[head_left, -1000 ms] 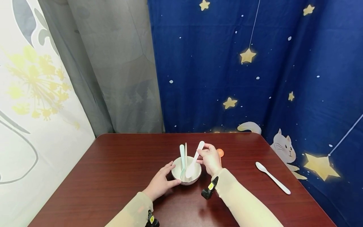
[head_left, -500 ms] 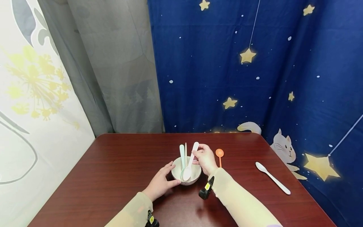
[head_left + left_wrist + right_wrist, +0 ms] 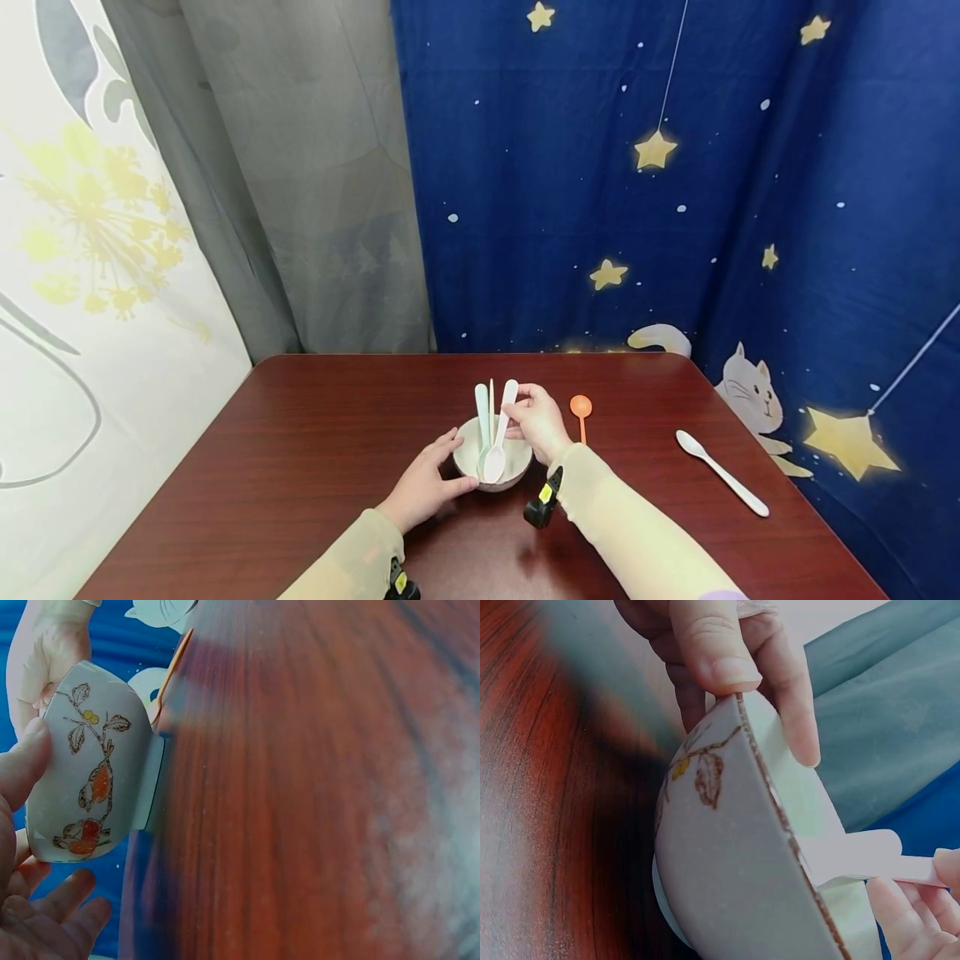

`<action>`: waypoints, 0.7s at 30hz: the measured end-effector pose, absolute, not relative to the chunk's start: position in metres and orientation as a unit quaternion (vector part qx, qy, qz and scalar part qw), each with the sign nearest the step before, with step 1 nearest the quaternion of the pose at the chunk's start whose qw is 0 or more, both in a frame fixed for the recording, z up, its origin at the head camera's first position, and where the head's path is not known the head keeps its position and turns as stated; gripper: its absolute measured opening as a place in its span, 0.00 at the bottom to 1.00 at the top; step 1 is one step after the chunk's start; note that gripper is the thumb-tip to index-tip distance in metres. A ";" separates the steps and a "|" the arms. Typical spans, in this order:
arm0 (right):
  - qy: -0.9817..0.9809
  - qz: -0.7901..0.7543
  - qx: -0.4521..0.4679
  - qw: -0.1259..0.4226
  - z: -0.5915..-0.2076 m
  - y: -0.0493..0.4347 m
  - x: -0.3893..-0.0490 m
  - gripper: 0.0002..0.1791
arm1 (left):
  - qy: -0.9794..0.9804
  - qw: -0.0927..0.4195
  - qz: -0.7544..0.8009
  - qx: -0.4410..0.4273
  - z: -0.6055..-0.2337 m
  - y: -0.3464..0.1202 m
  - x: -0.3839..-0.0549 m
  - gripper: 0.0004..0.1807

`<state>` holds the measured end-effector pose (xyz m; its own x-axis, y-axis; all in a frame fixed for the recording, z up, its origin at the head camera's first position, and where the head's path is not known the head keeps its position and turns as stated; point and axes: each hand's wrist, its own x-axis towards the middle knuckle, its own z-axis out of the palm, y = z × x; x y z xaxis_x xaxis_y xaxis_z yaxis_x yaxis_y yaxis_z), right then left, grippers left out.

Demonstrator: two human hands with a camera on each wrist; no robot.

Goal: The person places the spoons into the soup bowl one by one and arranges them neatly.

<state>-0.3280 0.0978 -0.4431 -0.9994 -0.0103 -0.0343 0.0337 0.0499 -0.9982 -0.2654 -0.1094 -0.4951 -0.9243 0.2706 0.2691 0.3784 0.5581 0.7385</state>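
A small bowl (image 3: 522, 454) stands at the middle of the table, its outside painted with a branch and orange fruit in the left wrist view. My left hand (image 3: 423, 486) holds its left side, thumb on the near rim and fingers spread around the far side. Between thumb and fingers, my right hand (image 3: 538, 422) pinches the handle of a white spoon (image 3: 495, 462), which slants bowl-end down inside the bowl. Leaning in the bowl beside it are a mint-green spoon (image 3: 482, 403) and a thin pale stick (image 3: 491, 395); their lower ends are partly hidden by the white spoon.
An orange spoon (image 3: 581, 407) lies just right of my right hand, its lower handle hidden by the sleeve. Another white spoon (image 3: 723, 472) lies near the right edge of the dark red table (image 3: 337, 417). Curtains hang behind the table.
My right hand has moved left with the white spoon, which now stands more upright, close to the pale stick. More of the orange spoon shows. The left hand and bowl stay put.
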 end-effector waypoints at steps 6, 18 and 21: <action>0.736 -0.676 0.002 0.021 -0.442 0.097 -0.328 0.23 | -0.881 0.059 -0.434 -0.180 -0.496 -0.110 -0.266 0.43; 0.776 -0.630 -0.021 0.001 -0.443 0.096 -0.335 0.22 | -0.879 0.064 -0.435 -0.183 -0.496 -0.110 -0.266 0.43; 0.791 -0.611 -0.024 -0.013 -0.444 0.096 -0.336 0.22 | -0.879 0.060 -0.437 -0.181 -0.495 -0.110 -0.265 0.42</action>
